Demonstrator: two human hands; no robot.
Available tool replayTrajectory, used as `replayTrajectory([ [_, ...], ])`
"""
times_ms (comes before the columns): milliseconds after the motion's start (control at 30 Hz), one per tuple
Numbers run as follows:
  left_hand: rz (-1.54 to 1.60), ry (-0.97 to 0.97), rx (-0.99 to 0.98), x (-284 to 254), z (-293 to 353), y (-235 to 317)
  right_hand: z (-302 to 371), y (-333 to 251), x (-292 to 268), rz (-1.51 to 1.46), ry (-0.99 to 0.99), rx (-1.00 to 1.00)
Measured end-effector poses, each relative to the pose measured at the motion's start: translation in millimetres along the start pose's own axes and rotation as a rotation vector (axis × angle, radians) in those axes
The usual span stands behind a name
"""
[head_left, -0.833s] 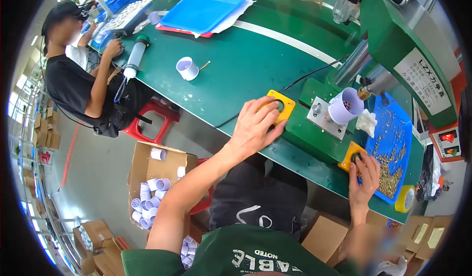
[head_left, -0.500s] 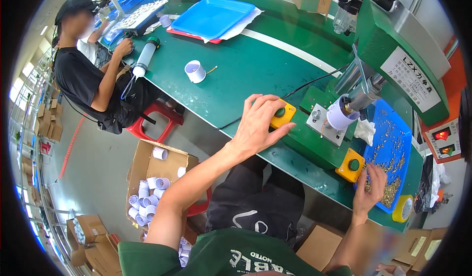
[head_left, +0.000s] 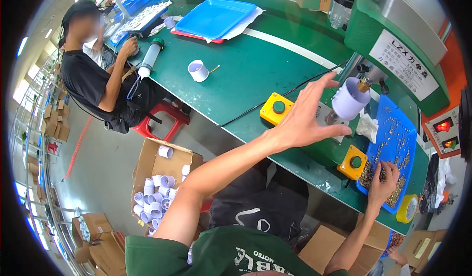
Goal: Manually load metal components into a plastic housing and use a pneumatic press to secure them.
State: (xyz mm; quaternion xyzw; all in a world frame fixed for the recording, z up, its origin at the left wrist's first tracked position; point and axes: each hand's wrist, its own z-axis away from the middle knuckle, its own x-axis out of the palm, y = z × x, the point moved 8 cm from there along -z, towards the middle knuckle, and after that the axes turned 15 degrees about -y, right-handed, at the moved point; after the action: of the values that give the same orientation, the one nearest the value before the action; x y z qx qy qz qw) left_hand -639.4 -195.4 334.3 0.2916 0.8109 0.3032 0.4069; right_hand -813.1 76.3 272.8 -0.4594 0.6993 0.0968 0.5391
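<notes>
The left hand (head_left: 307,116) is reaching with fingers spread wide and holding nothing toward the white cup (head_left: 349,99) sitting on the green press (head_left: 393,25) spindle — judged the unloading step, calling for a grip around its wall. The cup's long axis is tilting, open mouth pointing up-right, while the right hand (head_left: 383,185) is picking with narrow fingers at small metal parts in the blue tray (head_left: 410,128) on the desk (head_left: 246,74).

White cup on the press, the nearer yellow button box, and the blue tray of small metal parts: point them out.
white cup (head_left: 349,100), head view, its side wall.
yellow button box (head_left: 352,163), head view, its yellow top beside the green button.
blue tray (head_left: 406,128), head view, bare blue floor.
</notes>
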Motion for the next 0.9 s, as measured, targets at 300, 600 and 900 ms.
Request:
replayTrajectory([
  [300, 0.035, 0.165, 0.068, 0, -14, 7, 0, -7, 6, -0.030, -0.062, -0.003],
  [600, -0.148, 0.568, -0.108, -96, 56, -52, -1, -5, 6, -0.032, -0.068, -0.003],
  [900, -0.554, 0.515, -0.603, -209, 147, -143, 1, -3, 5, -0.013, -0.088, -0.002],
])
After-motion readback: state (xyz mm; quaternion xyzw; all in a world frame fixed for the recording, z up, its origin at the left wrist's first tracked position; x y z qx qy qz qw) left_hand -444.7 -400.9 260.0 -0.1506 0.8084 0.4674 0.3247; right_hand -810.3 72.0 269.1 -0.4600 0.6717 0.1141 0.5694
